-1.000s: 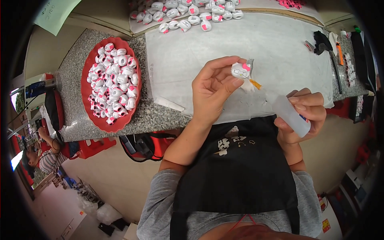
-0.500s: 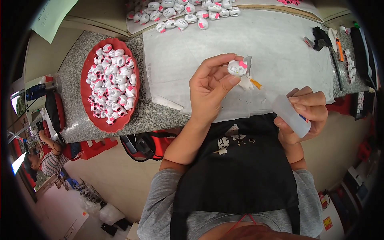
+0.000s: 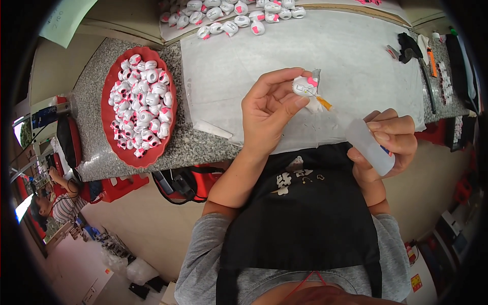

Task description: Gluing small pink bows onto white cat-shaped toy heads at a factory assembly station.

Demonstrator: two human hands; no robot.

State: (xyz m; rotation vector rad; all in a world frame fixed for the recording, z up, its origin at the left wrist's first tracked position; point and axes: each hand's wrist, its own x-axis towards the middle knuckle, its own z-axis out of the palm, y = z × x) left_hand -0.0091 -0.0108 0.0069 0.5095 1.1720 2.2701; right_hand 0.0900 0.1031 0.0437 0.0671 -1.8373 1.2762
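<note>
My left hand (image 3: 267, 109) pinches a small white cat-head figure (image 3: 302, 90) with a pink bow between thumb and fingers, above the white sheet (image 3: 356, 56). My right hand (image 3: 394, 137) is wrapped round a translucent white squeeze bottle (image 3: 367, 145), tilted with its upper end toward the figure. Between bottle and figure is an orange tip (image 3: 324, 103) with a thin needle-like line reaching the figure's lower edge. The pale part joining tip and bottle blends into the sheet. A grey and white scrap (image 3: 316, 76) shows just behind the figure.
A red scalloped tray (image 3: 108, 109) heaped with similar white-and-pink heads stands on the speckled counter (image 3: 190, 152) at left. More heads (image 3: 229, 28) lie along the back. At far right are a black cloth (image 3: 408, 48) and an orange-handled tool (image 3: 432, 63). Another person (image 3: 63, 201) sits at far left.
The figure has turned slightly in my left fingers and sits a little lower against the orange tip. My right hand and the bottle have barely moved.
</note>
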